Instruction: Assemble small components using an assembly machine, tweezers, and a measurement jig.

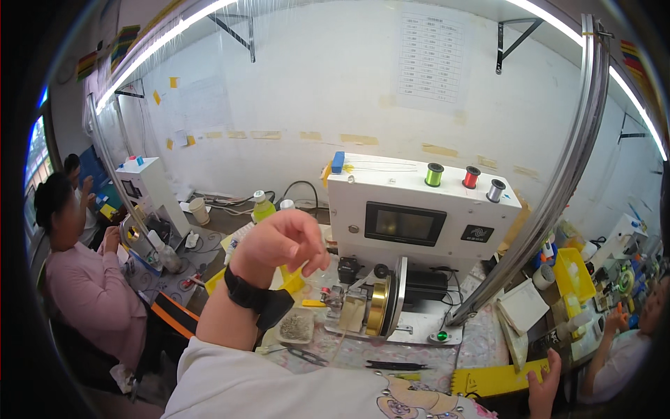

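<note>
My left hand point(283, 241) is raised in front of the white machine point(447, 202), a black band point(258, 297) round its wrist. Its fingers bend down in a loose pinch, and anything between them is too small to make out. Beyond and below it stands the machine's gold wheel point(377, 307) beside a dark round disc. At the lower right edge my right hand point(544, 384) shows in part, thumb and finger apart with nothing seen in them. It is nearest a yellow toothed strip point(488, 380).
A small tray of tiny metal pieces point(296, 326), scissors point(304, 356) and black tweezers point(396, 365) lie before the machine. Thread spools point(434, 175) stand on top. A metal post point(558, 202) rises at the right. Co-workers sit left, one in a pink top point(98, 297), and right.
</note>
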Demonstrator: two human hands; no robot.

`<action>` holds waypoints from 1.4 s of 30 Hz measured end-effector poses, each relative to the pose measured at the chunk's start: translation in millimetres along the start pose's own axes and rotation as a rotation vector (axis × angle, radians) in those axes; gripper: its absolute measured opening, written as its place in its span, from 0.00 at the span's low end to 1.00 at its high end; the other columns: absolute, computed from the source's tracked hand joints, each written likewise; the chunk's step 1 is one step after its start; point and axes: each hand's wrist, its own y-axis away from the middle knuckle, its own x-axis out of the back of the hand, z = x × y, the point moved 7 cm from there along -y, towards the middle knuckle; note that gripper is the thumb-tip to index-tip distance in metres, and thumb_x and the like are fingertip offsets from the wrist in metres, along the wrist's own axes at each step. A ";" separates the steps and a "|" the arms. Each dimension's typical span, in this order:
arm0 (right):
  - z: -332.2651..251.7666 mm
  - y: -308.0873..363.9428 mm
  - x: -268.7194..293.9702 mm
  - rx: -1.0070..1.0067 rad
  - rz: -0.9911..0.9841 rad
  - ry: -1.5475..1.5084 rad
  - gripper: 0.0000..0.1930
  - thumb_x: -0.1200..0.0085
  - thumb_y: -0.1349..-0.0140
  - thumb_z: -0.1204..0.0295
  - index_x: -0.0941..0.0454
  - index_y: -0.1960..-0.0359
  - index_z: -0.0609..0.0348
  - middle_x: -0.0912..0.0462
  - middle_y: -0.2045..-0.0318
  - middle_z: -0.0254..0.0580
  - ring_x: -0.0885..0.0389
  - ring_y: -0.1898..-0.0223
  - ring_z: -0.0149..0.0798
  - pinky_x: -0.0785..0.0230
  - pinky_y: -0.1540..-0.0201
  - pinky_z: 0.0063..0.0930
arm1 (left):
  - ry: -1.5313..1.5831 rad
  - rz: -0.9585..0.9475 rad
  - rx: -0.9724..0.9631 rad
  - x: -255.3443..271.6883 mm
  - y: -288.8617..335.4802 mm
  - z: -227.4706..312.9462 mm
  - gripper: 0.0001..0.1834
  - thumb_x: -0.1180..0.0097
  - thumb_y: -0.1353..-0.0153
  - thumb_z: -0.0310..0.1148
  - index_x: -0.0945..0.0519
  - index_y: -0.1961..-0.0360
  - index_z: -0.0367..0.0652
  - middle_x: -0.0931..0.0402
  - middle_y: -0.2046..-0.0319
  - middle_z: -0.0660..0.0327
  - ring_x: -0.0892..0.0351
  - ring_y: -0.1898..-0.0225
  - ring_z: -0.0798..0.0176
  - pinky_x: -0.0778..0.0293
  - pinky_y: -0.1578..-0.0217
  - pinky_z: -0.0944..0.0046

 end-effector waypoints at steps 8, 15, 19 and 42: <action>-10.3 -0.6 -5.5 -0.021 0.013 -0.034 0.28 0.43 0.42 0.70 0.36 0.41 0.63 0.32 0.44 0.52 0.33 0.44 0.46 0.38 0.44 0.36 | -0.515 0.946 0.048 17.6 91.8 120.1 0.07 0.46 0.40 0.30 0.24 0.68 0.35 0.34 0.88 0.67 0.34 0.87 0.71 0.28 0.72 0.69; -14.9 0.8 -8.1 0.060 0.065 0.201 0.27 0.41 0.45 0.69 0.33 0.43 0.61 0.26 0.53 0.56 0.27 0.56 0.47 0.34 0.50 0.35 | -1.361 1.521 -0.269 7.1 168.8 281.4 0.06 0.47 0.39 0.31 0.23 0.71 0.40 0.37 0.89 0.72 0.40 0.89 0.77 0.38 0.82 0.78; -17.8 -1.0 -10.7 0.017 0.043 0.140 0.27 0.42 0.46 0.71 0.32 0.43 0.61 0.26 0.54 0.55 0.27 0.57 0.46 0.34 0.51 0.34 | -1.432 1.703 -0.002 74.1 200.5 295.5 0.07 0.43 0.45 0.34 0.21 0.69 0.42 0.31 0.87 0.69 0.33 0.86 0.75 0.39 0.83 0.74; -37.2 -9.2 -19.1 0.083 -0.059 0.204 0.25 0.41 0.43 0.61 0.30 0.46 0.60 0.26 0.58 0.53 0.29 0.55 0.50 0.36 0.53 0.39 | -1.082 1.642 0.884 284.4 119.6 187.9 0.08 0.42 0.48 0.33 0.21 0.70 0.40 0.25 0.75 0.58 0.20 0.70 0.59 0.24 0.69 0.57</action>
